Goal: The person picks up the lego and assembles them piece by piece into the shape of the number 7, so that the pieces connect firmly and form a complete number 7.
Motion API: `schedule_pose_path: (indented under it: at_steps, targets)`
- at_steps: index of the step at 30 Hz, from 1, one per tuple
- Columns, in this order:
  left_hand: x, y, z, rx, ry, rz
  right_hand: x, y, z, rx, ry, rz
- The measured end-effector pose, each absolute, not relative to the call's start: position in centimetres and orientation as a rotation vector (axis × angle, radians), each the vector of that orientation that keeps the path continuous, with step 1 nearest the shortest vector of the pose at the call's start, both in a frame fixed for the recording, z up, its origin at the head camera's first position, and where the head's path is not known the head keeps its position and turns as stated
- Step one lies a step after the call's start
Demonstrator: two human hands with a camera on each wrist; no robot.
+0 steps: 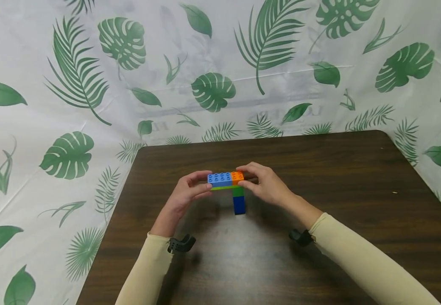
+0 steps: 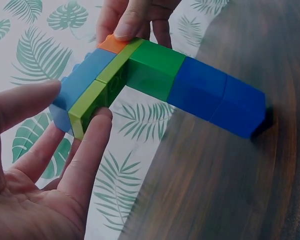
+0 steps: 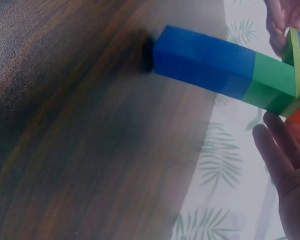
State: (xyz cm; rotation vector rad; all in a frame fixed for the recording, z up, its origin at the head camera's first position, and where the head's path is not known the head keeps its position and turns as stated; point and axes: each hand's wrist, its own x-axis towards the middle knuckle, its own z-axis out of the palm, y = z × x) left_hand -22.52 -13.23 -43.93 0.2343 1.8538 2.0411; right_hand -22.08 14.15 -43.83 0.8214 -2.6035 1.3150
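A toy-brick build stands on the table, shaped like a column with an arm reaching left. Two dark blue bricks (image 2: pixel 215 97) make up its lower part, and a green brick (image 2: pixel 157 70) sits above them. Across the top runs a thin lime-green layer (image 2: pixel 87 107), carrying a light blue brick (image 1: pixel 219 179) and an orange brick (image 1: pixel 237 177) side by side. My left hand (image 1: pixel 185 192) pinches the overhanging left end, thumb on the light blue brick and a fingertip under the lime-green layer. From the other side, my right hand (image 1: pixel 264 182) grips the orange brick between thumb and fingers.
The build's foot rests on a dark wood-grain table (image 1: pixel 319 169). Behind and to the left hangs a white sheet (image 1: pixel 174 38) printed with green leaves. A black strap (image 1: pixel 182 243) sits at the left wrist, another dark strap (image 1: pixel 300 237) at the right.
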Motion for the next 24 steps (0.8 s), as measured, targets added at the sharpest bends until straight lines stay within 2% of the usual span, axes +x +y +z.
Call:
schedule_pose_path:
  at_steps: [6, 13, 24]
  targets:
    - [-22.7, -12.7, -44.4, 0.221, 1.890, 2.028, -22.2, 14.4, -44.1, 0.660, -2.642, 1.401]
    - [-22.8, -11.9, -45.6, 0.090, 1.902, 2.061, -22.4, 14.8, -45.0, 0.469, -2.675, 1.431]
    - [-22.9, -10.9, -47.6, -0.007, 1.934, 2.057, -22.4, 15.2, -46.2, 0.328, -2.724, 1.462]
